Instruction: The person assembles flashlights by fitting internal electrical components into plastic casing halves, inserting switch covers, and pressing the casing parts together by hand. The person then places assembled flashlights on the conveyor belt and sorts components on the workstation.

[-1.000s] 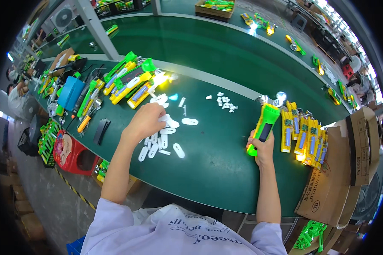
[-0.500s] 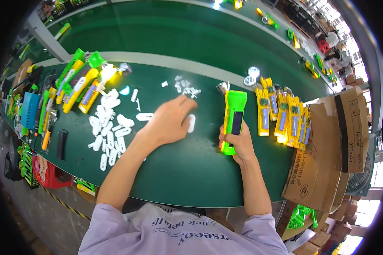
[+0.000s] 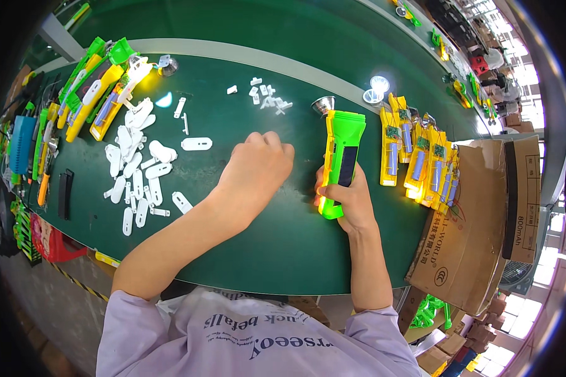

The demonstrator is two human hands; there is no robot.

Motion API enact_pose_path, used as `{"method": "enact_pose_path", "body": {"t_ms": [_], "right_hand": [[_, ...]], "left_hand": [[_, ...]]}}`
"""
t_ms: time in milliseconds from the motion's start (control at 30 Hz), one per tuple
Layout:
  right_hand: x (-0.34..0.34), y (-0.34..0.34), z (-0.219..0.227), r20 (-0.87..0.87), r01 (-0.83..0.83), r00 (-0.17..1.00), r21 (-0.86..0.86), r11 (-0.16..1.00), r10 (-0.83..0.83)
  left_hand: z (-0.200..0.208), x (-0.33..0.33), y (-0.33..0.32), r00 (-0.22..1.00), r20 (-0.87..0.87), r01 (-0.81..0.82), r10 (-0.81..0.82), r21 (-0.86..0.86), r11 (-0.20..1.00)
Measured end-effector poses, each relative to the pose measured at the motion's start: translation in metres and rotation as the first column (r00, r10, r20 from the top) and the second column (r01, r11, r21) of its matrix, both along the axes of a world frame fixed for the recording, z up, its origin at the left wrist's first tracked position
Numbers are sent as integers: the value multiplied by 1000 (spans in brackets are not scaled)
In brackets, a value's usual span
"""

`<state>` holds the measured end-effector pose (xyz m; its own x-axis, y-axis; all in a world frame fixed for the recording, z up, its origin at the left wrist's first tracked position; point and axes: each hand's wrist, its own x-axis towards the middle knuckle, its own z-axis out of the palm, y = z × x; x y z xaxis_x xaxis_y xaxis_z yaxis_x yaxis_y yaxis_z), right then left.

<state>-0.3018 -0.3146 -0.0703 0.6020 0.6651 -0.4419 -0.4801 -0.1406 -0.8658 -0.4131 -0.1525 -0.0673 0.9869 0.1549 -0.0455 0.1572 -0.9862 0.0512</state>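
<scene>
In my right hand [image 3: 353,200] is a green and yellow flashlight body [image 3: 348,132], held upright with fingers wrapped round its lower part. Its dark panel faces up, and a silver reflector cup [image 3: 324,105] sticks out beside its top left. My left hand [image 3: 256,173] is closed over the middle of the table, fingers curled under, so whatever they hold is hidden. Left of it lies a single white oval plate [image 3: 197,144], beside a loose pile of white oval pieces [image 3: 127,151]. Beyond the hand are several small white parts [image 3: 269,98].
Opened yellow flashlight halves [image 3: 415,157] with batteries and circuit boards stand in a row at right, beside a cardboard box [image 3: 462,239]. Two clear round lenses [image 3: 376,90] lie behind them. More green and yellow flashlights [image 3: 100,88], a blue bin [image 3: 22,144] and a black strip [image 3: 65,195] occupy the left.
My left hand has curled its fingers closed, and the white oval plate beside its fingertips is out of sight. My right hand still holds the flashlight body. The whole view has shifted slightly.
</scene>
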Motion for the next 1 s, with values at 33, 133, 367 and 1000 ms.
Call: {"method": "enact_pose_path", "body": {"t_ms": [33,133,367,1000], "right_hand": [[0,0,0,0,-1,1000,-4,1000,1],[1,0,-1,13,-12,1000,-14,1000,12],[-3,1,0,21,-13,1000,-10,1000,13],[-19,6,-1,178,-1,984,-35,999,8]], "left_hand": [[3,0,0,999,-40,7,-6,41,999],[-1,2,1,998,-57,23,-18,85,996],[8,5,23,959,264,155,106,-798,582],[-4,10,-21,841,87,161,533,-982,-94]]}}
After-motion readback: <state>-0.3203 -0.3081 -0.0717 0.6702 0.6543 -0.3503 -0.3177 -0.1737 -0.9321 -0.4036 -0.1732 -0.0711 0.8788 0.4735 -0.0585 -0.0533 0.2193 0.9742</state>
